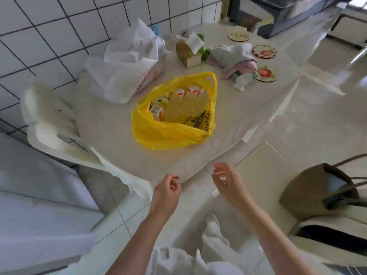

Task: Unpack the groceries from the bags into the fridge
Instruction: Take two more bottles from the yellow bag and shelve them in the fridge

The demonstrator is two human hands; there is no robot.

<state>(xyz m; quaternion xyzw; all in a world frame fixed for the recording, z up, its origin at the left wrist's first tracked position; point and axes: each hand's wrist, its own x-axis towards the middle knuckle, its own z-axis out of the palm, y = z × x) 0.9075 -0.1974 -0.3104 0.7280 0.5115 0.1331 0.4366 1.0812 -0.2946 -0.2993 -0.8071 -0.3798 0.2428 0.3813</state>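
A yellow plastic bag [170,133] lies open in the middle of the round white table [111,124]. Inside it are several small bottles with red-and-white caps [186,100]. Behind it to the left stands a white plastic bag [127,66], bulging, its contents hidden. My left hand [166,193] and my right hand [228,181] hover at the table's near edge, below the yellow bag. Both have loosely curled fingers and hold nothing.
A white chair [47,116] stands left of the table by the tiled wall. A tissue box [188,54], folded cloths [236,58] and coasters [265,73] lie at the table's back. A brown bag [313,191] sits on a chair at right. A white appliance surface [39,205] fills the lower left.
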